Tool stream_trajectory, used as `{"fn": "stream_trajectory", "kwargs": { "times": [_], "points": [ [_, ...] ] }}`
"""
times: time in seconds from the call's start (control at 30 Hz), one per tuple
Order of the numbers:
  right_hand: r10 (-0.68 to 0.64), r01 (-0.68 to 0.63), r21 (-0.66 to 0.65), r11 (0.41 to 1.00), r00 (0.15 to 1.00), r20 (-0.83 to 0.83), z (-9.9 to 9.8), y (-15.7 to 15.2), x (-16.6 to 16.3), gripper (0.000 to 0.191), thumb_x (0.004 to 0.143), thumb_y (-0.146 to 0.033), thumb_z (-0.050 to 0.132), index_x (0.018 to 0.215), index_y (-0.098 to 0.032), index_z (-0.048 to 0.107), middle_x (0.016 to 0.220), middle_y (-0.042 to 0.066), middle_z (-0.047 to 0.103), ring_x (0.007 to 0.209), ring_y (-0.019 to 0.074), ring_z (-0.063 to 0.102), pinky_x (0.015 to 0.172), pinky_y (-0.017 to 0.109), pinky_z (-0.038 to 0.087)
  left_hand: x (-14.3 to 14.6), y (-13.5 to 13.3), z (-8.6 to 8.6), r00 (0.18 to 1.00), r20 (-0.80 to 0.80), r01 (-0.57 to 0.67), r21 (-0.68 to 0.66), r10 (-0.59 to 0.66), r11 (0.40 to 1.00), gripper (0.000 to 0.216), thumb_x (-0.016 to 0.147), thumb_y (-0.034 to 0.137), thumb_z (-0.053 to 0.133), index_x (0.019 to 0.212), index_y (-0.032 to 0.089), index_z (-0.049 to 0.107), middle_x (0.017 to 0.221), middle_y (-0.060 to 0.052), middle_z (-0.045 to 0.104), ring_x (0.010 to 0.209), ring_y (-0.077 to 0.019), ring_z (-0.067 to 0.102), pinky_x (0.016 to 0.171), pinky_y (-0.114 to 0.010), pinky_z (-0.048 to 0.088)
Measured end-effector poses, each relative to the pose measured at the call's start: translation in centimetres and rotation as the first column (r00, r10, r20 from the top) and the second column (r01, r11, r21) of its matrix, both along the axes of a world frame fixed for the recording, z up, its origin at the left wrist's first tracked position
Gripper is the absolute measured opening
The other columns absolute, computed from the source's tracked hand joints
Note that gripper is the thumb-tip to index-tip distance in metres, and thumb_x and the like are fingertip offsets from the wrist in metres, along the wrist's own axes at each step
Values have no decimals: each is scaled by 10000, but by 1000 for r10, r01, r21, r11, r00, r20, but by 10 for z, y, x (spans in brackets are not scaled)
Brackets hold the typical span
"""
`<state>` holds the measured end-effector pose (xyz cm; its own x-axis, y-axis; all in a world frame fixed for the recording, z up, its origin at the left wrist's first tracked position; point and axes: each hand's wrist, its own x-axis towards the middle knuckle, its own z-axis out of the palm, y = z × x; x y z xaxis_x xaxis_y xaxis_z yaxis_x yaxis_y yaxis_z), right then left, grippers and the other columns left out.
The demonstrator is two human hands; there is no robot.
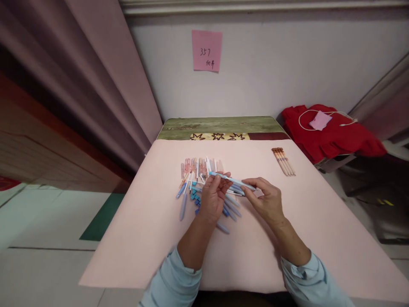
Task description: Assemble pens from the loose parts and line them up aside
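Note:
A light blue pen (234,179) is held between both hands above the table. My left hand (214,194) pinches its bright blue end between thumb and fingers. At the other end, the fingertips of my right hand (264,200) close round the pale tip. Beneath the hands lies a loose pile of blue pen barrels (234,207), with small bright blue caps (194,197) on its left side. Pink and clear pen parts (193,165) and thin white refills (188,183) lie just behind. My left hand hides part of the pile.
A bundle of finished-looking beige pens with brown tops (283,162) lies at the right rear of the pink-covered table (143,238). Beyond the table's right edge are a red cloth (345,138) and a white cable (302,121). A pink note (207,50) hangs on the wall.

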<state>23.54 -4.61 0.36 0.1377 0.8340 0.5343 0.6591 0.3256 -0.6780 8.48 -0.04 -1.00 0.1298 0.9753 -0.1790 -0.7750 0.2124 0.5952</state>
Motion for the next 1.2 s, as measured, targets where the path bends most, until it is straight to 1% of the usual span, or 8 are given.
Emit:
{"fn": "stream_trajectory", "kwargs": {
  "times": [0.1,0.23,0.43,0.67,0.97,1.03,1.13,1.2],
  "points": [
    [-14,14,-6,1000,1000,12,-1,0,-1,119,848,-315,639,908,-240,708,840,27,708,738,174,626,725,318,502,2,-1,-1,996,-89,-14,26,16,1000,199,772,262,739,885,127,644,876,-81,738,775,-147,694,770,-287,556],
    [-27,27,18,999,999,-18,-3,0,-2,117,842,-315,644,912,-242,704,873,33,711,782,185,638,748,327,508,3,-2,-2,992,-126,-14,25,17,1000,252,738,284,768,883,126,636,876,-84,735,788,-157,697,772,-293,553],
    [-62,63,24,998,996,-58,-4,0,-5,101,828,-318,661,878,-231,671,825,17,691,772,181,624,740,317,495,2,-3,-1,993,-121,-7,29,10,1000,256,711,245,787,886,128,642,886,-72,735,753,-135,689,781,-281,551],
    [-56,58,31,998,997,-56,-4,-2,-8,88,829,-314,658,849,-228,658,791,10,676,751,174,611,715,305,481,2,-2,2,995,-99,3,-7,-4,1000,258,680,236,809,857,116,664,832,-66,732,727,-139,688,726,-268,561],
    [-72,73,4,997,995,-70,-5,-3,-13,134,834,-363,653,838,-229,664,782,21,685,733,181,616,711,310,489,1,-2,2,997,-65,36,-30,-38,999,243,668,232,817,849,121,699,815,-48,733,715,-122,684,714,-242,568],
    [-88,87,-19,996,993,-77,-6,-4,-14,156,836,-382,646,835,-228,671,780,23,694,720,178,620,708,307,493,0,-2,2,996,-76,39,-32,-41,999,247,664,244,821,842,122,702,813,-42,729,710,-118,680,670,-222,567],
    [-108,104,-62,993,991,-73,-6,-5,-16,173,844,-385,633,813,-223,685,758,15,700,676,162,618,674,285,485,-1,-3,3,993,-110,46,-36,-49,998,261,667,268,819,856,129,703,862,-48,735,714,-121,681,557,-186,545],
    [-106,100,-84,991,992,-72,-5,-5,-16,185,852,-384,628,791,-222,692,734,6,698,645,149,608,638,265,470,-1,-4,4,991,-116,57,-45,-61,997,277,666,275,819,873,133,702,902,-60,739,750,-138,691,527,-180,541]
  ]
}}
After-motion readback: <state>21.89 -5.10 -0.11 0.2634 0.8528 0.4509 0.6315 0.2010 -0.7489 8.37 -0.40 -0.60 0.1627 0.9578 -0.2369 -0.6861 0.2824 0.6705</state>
